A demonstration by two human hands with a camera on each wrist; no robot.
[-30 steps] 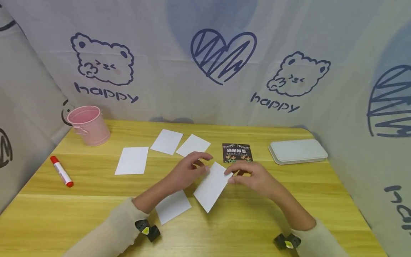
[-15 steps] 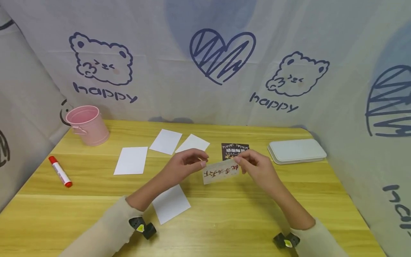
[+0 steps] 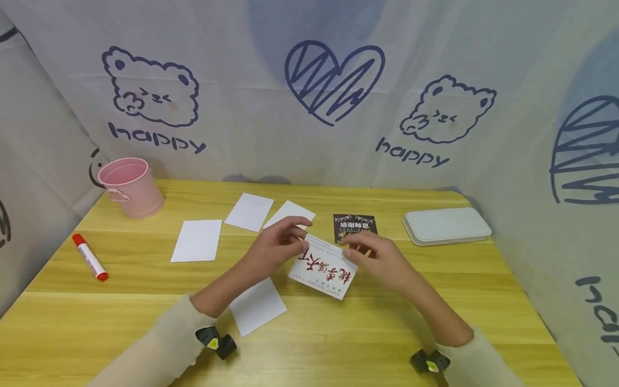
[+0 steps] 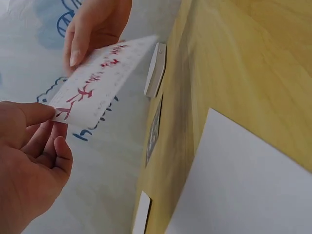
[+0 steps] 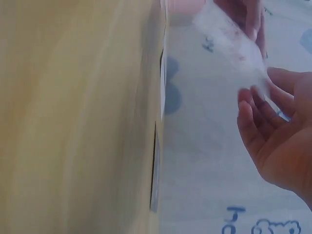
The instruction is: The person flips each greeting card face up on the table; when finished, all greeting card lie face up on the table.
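Note:
A white card with red characters and small grey print is held above the table, its printed face showing and the writing upside down in the head view. My left hand pinches its upper left corner, thumb on the printed face, as the left wrist view also shows the card there. At the upper right corner my right hand holds it between thumb and fingers; the card is blurred in the right wrist view. Just behind the right hand lies a dark printed card, partly covered by the fingers.
Blank white cards lie on the wooden table: one by my left forearm, others farther back. A pink bucket and a red-capped marker stand and lie at left. A white flat case rests at back right.
The held card first showed its blank side, was then turned over to its red-lettered side at a steep angle, and now lies flatter toward the camera. Both hands stayed near the same place.

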